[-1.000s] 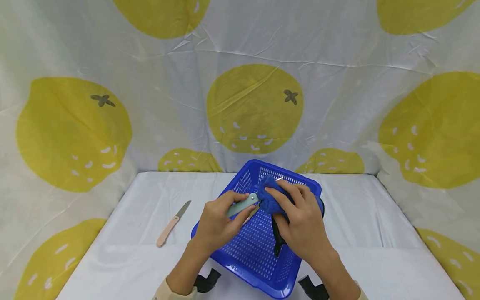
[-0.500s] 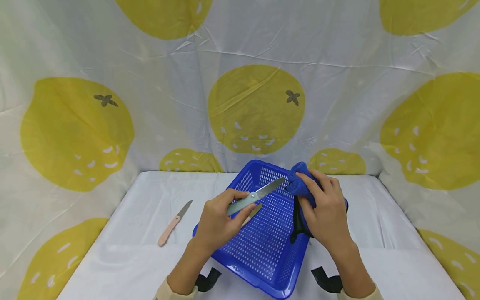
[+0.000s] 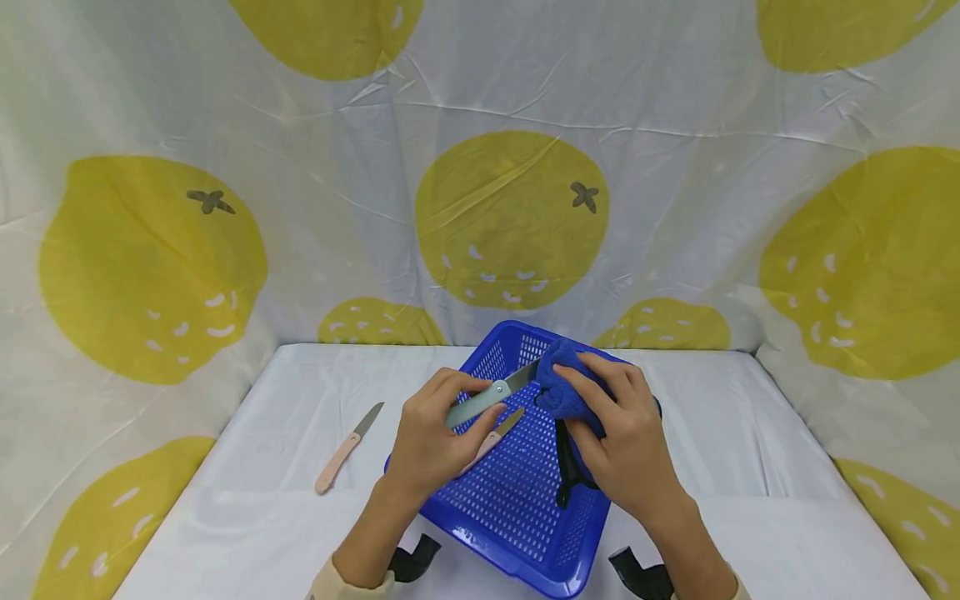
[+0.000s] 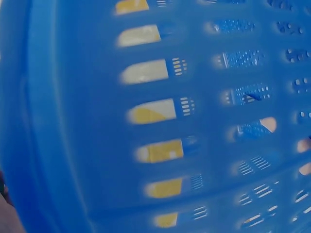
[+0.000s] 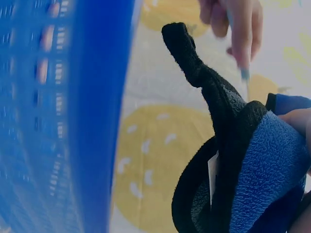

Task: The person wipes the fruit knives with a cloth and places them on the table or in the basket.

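Observation:
My left hand [image 3: 431, 425] pinches the pale green handle of a small knife [image 3: 480, 402] between thumb and fingers, above the basket. The blade points up and to the right, and its tip goes into a blue cloth [image 3: 561, 387]. My right hand [image 3: 622, 425] grips that cloth, bunched, around the blade's end. In the right wrist view the cloth [image 5: 267, 165] shows black edging, a black loop and a white label. A second knife, with a pinkish handle [image 3: 487, 443], lies in the blue basket [image 3: 517, 517], partly hidden by my left hand.
Left of the basket, a knife with a pink handle [image 3: 337, 463] lies on the white-covered table [image 3: 262, 517], blade pointing away. A lemon-print curtain [image 3: 510, 217] stands behind and at both sides. Basket wall [image 4: 97, 121] fills the left wrist view.
My right hand drew the cloth off to the right, baring the blade, then came back left, covering the tip again. The left hand kept its hold on the knife, shifting slightly.

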A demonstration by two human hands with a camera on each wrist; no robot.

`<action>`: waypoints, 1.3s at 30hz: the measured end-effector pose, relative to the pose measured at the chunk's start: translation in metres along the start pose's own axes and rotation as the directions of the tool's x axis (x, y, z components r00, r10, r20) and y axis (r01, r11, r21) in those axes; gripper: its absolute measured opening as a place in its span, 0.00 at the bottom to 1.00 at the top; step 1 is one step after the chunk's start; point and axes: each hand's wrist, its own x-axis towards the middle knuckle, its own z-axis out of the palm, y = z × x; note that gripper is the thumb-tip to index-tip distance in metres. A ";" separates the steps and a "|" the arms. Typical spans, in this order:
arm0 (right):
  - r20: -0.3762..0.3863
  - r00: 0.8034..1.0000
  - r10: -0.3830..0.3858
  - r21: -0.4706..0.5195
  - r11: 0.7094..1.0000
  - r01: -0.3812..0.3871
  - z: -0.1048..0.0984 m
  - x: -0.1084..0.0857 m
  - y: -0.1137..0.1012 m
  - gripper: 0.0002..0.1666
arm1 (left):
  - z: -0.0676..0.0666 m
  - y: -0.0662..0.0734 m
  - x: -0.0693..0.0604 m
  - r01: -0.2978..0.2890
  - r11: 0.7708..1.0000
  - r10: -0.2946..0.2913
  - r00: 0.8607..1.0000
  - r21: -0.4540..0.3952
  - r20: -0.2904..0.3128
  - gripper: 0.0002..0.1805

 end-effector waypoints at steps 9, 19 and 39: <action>0.059 0.991 -0.120 0.007 0.993 0.120 0.010 -0.001 -0.021 0.29 | 0.003 0.002 0.001 -0.064 0.998 0.064 0.998 0.010 0.022 0.16; 0.043 0.992 -0.116 -0.032 0.993 0.117 0.014 -0.001 -0.020 0.29 | 0.003 0.002 0.001 -0.254 0.966 0.255 0.966 0.045 -0.028 0.14; -0.166 0.986 -0.033 -0.082 0.996 0.020 -0.006 0.006 0.028 0.25 | 0.002 0.003 0.001 -0.242 0.970 0.243 0.969 0.026 -0.043 0.14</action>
